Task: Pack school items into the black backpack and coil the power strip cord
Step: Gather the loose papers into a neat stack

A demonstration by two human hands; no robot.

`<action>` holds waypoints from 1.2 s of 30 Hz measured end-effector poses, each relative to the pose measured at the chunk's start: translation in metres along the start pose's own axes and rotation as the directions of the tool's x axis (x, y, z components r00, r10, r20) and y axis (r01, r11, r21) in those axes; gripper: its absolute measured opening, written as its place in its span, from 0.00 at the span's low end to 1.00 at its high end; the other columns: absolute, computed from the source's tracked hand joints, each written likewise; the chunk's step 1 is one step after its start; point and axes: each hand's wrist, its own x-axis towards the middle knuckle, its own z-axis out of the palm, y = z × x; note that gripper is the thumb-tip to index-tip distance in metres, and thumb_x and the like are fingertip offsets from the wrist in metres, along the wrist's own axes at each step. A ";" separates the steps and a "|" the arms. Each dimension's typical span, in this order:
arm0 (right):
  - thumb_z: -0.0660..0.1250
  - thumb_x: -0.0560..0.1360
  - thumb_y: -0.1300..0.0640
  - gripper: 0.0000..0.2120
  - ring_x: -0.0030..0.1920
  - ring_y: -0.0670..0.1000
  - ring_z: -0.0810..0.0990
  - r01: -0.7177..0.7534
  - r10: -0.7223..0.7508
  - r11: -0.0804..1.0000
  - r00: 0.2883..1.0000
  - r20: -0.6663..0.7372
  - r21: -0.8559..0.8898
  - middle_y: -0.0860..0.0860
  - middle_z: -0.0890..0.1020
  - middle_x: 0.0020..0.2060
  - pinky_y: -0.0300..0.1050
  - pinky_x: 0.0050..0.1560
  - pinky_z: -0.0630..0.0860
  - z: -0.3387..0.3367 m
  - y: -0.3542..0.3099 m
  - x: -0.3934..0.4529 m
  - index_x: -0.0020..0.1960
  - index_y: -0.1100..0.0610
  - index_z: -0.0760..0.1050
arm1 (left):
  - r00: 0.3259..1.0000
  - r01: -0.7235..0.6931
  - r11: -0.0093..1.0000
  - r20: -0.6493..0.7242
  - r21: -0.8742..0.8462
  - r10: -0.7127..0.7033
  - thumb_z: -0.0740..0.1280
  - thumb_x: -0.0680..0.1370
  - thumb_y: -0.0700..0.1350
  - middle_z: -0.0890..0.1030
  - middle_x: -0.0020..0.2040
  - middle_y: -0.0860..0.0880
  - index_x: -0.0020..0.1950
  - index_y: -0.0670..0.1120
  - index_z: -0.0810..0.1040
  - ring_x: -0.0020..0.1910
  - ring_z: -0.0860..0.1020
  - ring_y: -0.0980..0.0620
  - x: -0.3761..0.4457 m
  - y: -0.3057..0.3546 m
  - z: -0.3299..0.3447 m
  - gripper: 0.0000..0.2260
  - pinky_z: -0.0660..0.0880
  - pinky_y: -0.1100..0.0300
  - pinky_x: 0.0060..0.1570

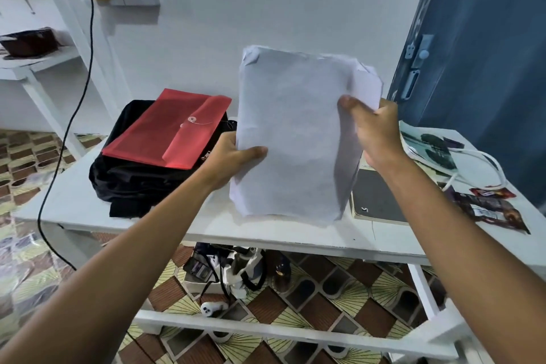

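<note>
While the red folder (167,130) lies on the black backpack (133,183), both hands, left (233,156) and right (375,130), grip a paper stack (292,133) upright just beside that backpack.

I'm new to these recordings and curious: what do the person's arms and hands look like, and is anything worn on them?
Both arms are bare all the way to the picture's lower edge, with no sleeves in view. The left hand and the right hand wear no gloves, and no watch, bracelet or ring shows on either. No cables or markings are visible on them.
</note>
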 end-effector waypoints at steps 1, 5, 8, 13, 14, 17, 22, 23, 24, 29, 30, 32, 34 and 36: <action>0.73 0.71 0.58 0.07 0.36 0.47 0.76 -0.022 0.021 1.000 1.000 0.005 0.010 0.51 0.79 0.34 0.42 0.40 0.72 0.000 0.001 0.001 0.34 0.55 0.80 | 0.999 -0.014 1.000 -0.038 0.011 0.014 0.71 0.74 0.35 0.83 0.51 0.39 0.54 0.35 0.79 0.49 0.83 0.42 -0.001 -0.002 0.004 0.10 0.80 0.48 0.52; 0.78 0.64 0.56 0.07 0.39 0.45 0.82 -0.162 0.144 0.982 0.975 0.170 0.096 0.46 0.85 0.35 0.40 0.43 0.78 -0.011 0.004 0.002 0.37 0.56 0.82 | 0.994 -0.053 0.999 -0.091 -0.002 0.052 0.68 0.76 0.34 0.85 0.44 0.49 0.48 0.43 0.81 0.44 0.84 0.49 -0.003 -0.014 0.010 0.06 0.80 0.56 0.45; 0.77 0.63 0.56 0.10 0.39 0.45 0.83 -0.237 0.225 0.971 0.921 0.318 -0.001 0.46 0.85 0.37 0.38 0.41 0.78 -0.022 0.017 -0.005 0.42 0.56 0.81 | 0.996 -0.038 0.999 -0.082 -0.028 0.035 0.67 0.77 0.33 0.86 0.44 0.49 0.50 0.43 0.81 0.45 0.84 0.48 -0.007 -0.022 0.013 0.07 0.80 0.55 0.44; 0.73 0.69 0.58 0.05 0.41 0.44 0.83 -0.213 0.195 0.976 0.940 0.279 0.038 0.46 0.86 0.38 0.37 0.45 0.78 -0.024 0.033 -0.013 0.44 0.56 0.81 | 0.992 -0.059 0.997 -0.118 -0.040 0.054 0.69 0.75 0.35 0.85 0.44 0.48 0.50 0.42 0.81 0.44 0.83 0.49 -0.011 -0.029 0.022 0.05 0.81 0.53 0.46; 0.73 0.70 0.59 0.03 0.42 0.44 0.83 -0.192 0.179 0.981 0.951 0.251 0.030 0.45 0.85 0.38 0.38 0.46 0.79 -0.022 0.036 -0.014 0.43 0.55 0.81 | 0.990 -0.062 0.997 -0.127 -0.035 0.057 0.70 0.75 0.37 0.85 0.45 0.46 0.49 0.43 0.81 0.45 0.83 0.47 -0.012 -0.030 0.024 0.05 0.81 0.50 0.47; 0.71 0.73 0.60 0.02 0.41 0.46 0.84 -0.146 0.142 0.989 0.975 0.173 0.005 0.45 0.85 0.38 0.42 0.47 0.80 -0.016 0.044 -0.022 0.42 0.54 0.81 | 0.983 -0.060 0.998 -0.172 -0.002 0.059 0.69 0.76 0.38 0.84 0.47 0.44 0.47 0.46 0.81 0.47 0.83 0.43 -0.013 -0.034 0.030 0.05 0.80 0.44 0.51; 0.70 0.74 0.58 0.04 0.42 0.48 0.83 -0.057 0.062 0.997 0.990 0.130 -0.047 0.44 0.85 0.38 0.47 0.50 0.78 -0.013 0.054 -0.036 0.41 0.53 0.81 | 0.966 -0.032 0.998 -0.254 0.053 0.044 0.67 0.77 0.36 0.84 0.40 0.54 0.44 0.51 0.80 0.41 0.83 0.53 -0.019 -0.038 0.042 0.09 0.81 0.50 0.47; 0.70 0.74 0.59 0.04 0.42 0.46 0.83 -0.048 0.054 0.998 0.990 0.127 -0.043 0.43 0.85 0.37 0.45 0.49 0.78 -0.012 0.055 -0.039 0.42 0.53 0.81 | 0.966 -0.023 0.998 -0.255 0.053 0.035 0.67 0.78 0.37 0.84 0.41 0.54 0.44 0.50 0.80 0.41 0.83 0.54 -0.022 -0.039 0.045 0.09 0.81 0.51 0.47; 0.70 0.75 0.59 0.04 0.42 0.44 0.83 -0.048 0.053 0.998 0.991 0.126 -0.040 0.42 0.85 0.37 0.43 0.48 0.78 -0.012 0.057 -0.042 0.42 0.53 0.81 | 0.967 -0.013 0.998 -0.253 0.056 0.026 0.67 0.78 0.37 0.84 0.42 0.53 0.45 0.50 0.80 0.42 0.83 0.54 -0.024 -0.042 0.046 0.08 0.81 0.51 0.47; 0.68 0.76 0.61 0.08 0.40 0.36 0.81 -0.118 0.126 0.991 0.979 0.159 -0.061 0.36 0.84 0.35 0.35 0.47 0.77 -0.014 0.070 -0.055 0.43 0.49 0.79 | 0.977 0.037 0.990 -0.212 0.134 -0.008 0.72 0.74 0.42 0.84 0.45 0.41 0.46 0.49 0.80 0.45 0.83 0.41 -0.031 -0.053 0.042 0.04 0.81 0.43 0.47; 0.67 0.76 0.62 0.08 0.40 0.35 0.81 -0.120 0.129 0.991 0.978 0.166 -0.067 0.36 0.84 0.36 0.33 0.46 0.76 -0.015 0.072 -0.056 0.44 0.49 0.79 | 0.982 0.056 0.985 -0.189 0.163 -0.024 0.72 0.74 0.41 0.84 0.46 0.42 0.46 0.49 0.80 0.45 0.83 0.43 -0.032 -0.055 0.040 0.05 0.80 0.44 0.48; 0.67 0.76 0.62 0.08 0.40 0.35 0.81 -0.110 0.121 0.991 0.978 0.172 -0.074 0.36 0.84 0.36 0.30 0.44 0.76 -0.018 0.075 -0.057 0.44 0.49 0.78 | 0.986 0.106 0.967 -0.151 0.233 -0.072 0.71 0.76 0.40 0.84 0.47 0.42 0.47 0.49 0.79 0.47 0.83 0.42 -0.035 -0.059 0.038 0.05 0.80 0.44 0.50; 0.68 0.75 0.61 0.07 0.35 0.35 0.80 -0.114 0.127 0.990 0.979 0.159 -0.086 0.36 0.82 0.31 0.29 0.38 0.74 -0.020 0.074 -0.057 0.43 0.50 0.78 | 0.983 0.142 0.952 -0.152 0.272 -0.104 0.70 0.77 0.41 0.83 0.48 0.38 0.45 0.50 0.78 0.46 0.82 0.38 -0.037 -0.062 0.038 0.04 0.80 0.41 0.45; 0.69 0.75 0.60 0.07 0.35 0.35 0.79 -0.093 0.110 0.988 0.983 0.147 -0.122 0.37 0.82 0.32 0.27 0.36 0.73 -0.020 0.075 -0.056 0.42 0.49 0.78 | 0.978 0.170 0.953 -0.159 0.251 -0.132 0.69 0.77 0.41 0.83 0.47 0.37 0.44 0.51 0.78 0.41 0.83 0.37 -0.036 -0.062 0.039 0.05 0.81 0.41 0.35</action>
